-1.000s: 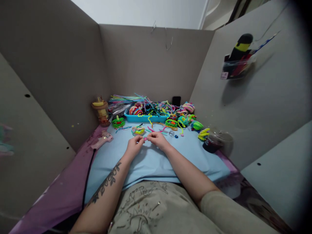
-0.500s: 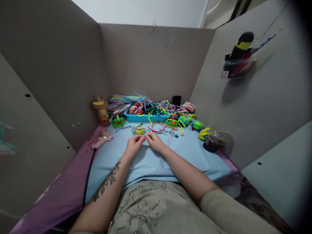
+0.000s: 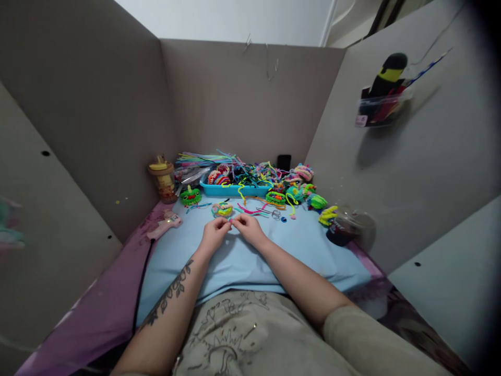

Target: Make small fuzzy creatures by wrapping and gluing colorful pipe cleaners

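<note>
My left hand (image 3: 215, 232) and my right hand (image 3: 247, 228) meet over the blue cloth (image 3: 250, 261), thumbs and fingertips pinched together. Between them shows a small pink piece (image 3: 230, 222), perhaps pipe cleaner; its shape is mostly hidden by the fingers. Just beyond the hands lies a round multicoloured pipe-cleaner piece (image 3: 222, 210) with yellow in it. To the right of it are loose pink pipe cleaners (image 3: 250, 210), a pair of scissors (image 3: 275, 214) and a small dark-blue round bit (image 3: 284, 220).
A blue tray (image 3: 235, 191) full of pipe cleaners stands at the back, with a green pipe-cleaner figure (image 3: 190, 196) to its left. A pink glue gun (image 3: 166, 226) and a lidded tumbler (image 3: 163, 180) sit left. A dark cup (image 3: 340, 232) stands right. Grey panels surround the table.
Both hands stay together over the cloth, with only slight shifts of the fingertips around the pink piece. Nothing else on the table has moved.
</note>
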A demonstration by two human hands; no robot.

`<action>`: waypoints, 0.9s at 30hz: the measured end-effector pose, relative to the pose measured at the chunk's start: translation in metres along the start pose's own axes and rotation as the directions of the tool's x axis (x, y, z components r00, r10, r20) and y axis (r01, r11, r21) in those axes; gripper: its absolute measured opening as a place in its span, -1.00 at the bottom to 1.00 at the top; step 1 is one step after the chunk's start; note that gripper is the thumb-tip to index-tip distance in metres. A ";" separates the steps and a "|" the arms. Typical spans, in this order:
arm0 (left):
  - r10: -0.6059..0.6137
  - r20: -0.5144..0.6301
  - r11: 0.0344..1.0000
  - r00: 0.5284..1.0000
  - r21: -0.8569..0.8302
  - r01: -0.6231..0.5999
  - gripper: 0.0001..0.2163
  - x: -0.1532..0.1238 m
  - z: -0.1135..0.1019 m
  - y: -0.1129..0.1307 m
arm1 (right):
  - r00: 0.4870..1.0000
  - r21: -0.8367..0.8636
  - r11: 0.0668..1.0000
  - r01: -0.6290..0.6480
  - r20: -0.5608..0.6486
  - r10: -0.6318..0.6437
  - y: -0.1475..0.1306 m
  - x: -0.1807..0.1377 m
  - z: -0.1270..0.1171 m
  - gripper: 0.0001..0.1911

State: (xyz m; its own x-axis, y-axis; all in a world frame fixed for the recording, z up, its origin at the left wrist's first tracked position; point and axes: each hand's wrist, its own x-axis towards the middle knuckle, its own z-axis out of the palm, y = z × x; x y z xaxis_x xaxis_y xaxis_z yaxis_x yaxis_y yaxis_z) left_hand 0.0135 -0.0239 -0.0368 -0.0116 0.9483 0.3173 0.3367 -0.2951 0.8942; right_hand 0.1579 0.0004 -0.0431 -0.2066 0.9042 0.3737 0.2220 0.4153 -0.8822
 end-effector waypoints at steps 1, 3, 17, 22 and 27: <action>0.002 -0.002 1.000 1.000 0.005 -0.002 -0.79 0.000 0.000 0.000 | 1.000 0.019 1.000 -0.008 -0.001 0.008 0.001 0.000 0.001 -0.75; -0.001 -0.016 0.999 1.000 0.042 0.002 -0.79 0.000 0.001 0.000 | 1.000 0.026 1.000 -0.004 -0.024 0.005 0.001 0.001 0.003 -0.78; 0.109 -0.074 0.985 0.991 0.141 -0.098 -0.83 0.000 0.003 -0.003 | 0.976 -0.315 0.924 0.216 0.048 -0.212 0.000 0.001 -0.002 -0.88; 0.196 -0.038 0.949 0.980 0.260 -0.180 -0.86 -0.003 0.001 0.000 | 0.970 -0.359 0.901 0.243 0.110 -0.217 -0.002 -0.003 -0.001 -0.88; 0.309 -0.002 0.905 0.951 0.309 -0.293 -0.87 -0.006 0.000 0.004 | 0.985 -0.275 0.949 0.156 0.114 -0.129 0.002 0.000 0.001 -0.86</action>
State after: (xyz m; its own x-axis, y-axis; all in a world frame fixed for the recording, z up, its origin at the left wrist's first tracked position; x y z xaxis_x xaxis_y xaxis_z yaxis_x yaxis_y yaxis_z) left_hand 0.0150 -0.0303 -0.0354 0.0914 0.8105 0.5786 0.5988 -0.5089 0.6184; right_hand 0.1578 0.0007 -0.0450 -0.3405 0.8257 0.4498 0.4401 0.5627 -0.6998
